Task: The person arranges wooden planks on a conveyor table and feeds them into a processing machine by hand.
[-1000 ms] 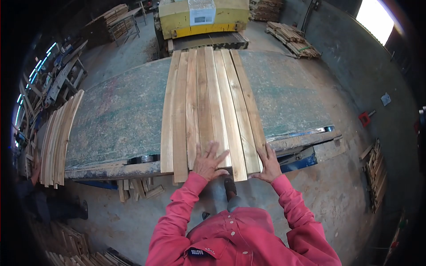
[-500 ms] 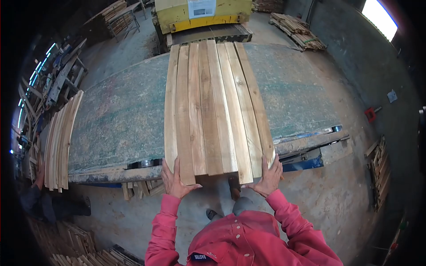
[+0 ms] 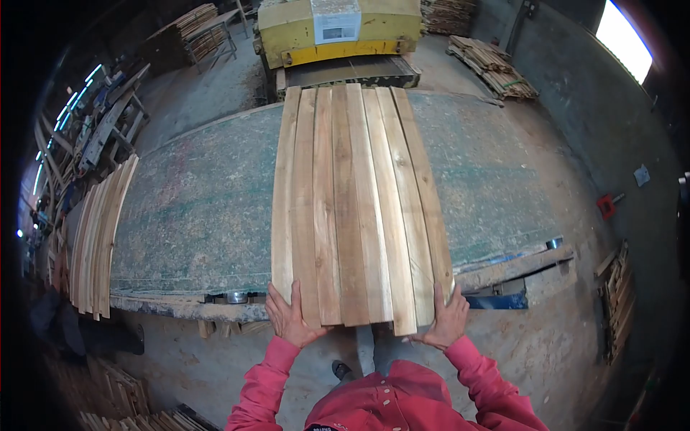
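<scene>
Pale-brown, long wooden boards (image 3: 348,215) lie side by side across the worn grey-green tabletop (image 3: 201,208), ends overhanging its near edge. The left hand (image 3: 291,321) and right hand (image 3: 445,321), thumbs spread from fingers, cup the row's near corners.

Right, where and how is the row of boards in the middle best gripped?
Probably at the near corners, from the person's side, where the left hand and right hand sit. The row of boards lies flat, its near end jutting past the table, and gaps show between some boards, so squeezing inward from both outer edges should help.
</scene>
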Demonstrator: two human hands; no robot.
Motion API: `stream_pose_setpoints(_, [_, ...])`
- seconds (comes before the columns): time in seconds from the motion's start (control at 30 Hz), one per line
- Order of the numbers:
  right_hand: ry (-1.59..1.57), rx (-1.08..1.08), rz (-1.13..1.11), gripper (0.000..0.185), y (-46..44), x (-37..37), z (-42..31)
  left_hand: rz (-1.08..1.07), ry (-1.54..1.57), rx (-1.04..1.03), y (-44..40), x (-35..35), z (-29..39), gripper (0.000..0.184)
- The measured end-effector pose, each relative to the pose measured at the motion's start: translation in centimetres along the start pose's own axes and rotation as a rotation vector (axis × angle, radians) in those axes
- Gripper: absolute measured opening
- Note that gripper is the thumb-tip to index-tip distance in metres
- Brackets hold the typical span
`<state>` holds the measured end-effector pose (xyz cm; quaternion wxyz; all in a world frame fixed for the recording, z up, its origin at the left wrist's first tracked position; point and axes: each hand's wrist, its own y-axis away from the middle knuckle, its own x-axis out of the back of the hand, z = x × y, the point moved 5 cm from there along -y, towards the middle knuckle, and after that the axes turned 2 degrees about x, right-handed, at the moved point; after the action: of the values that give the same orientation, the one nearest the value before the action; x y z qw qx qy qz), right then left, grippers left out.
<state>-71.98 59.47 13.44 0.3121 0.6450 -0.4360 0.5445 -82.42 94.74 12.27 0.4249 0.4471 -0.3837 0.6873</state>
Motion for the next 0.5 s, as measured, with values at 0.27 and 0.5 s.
stream_pose_setpoints(0.27, [0.046, 0.003, -0.055, 0.157, -5.0, 1.0, 2.7, -0.005, 0.041, -0.002, -4.4, -1.3, 1.7, 0.139])
stream_pose_setpoints(0.5, [0.02, 0.027, -0.088, 0.151, -11.7, 1.0, 5.3, 0.036, 0.068, 0.016, -10.4, -2.2, 3.5, 0.137])
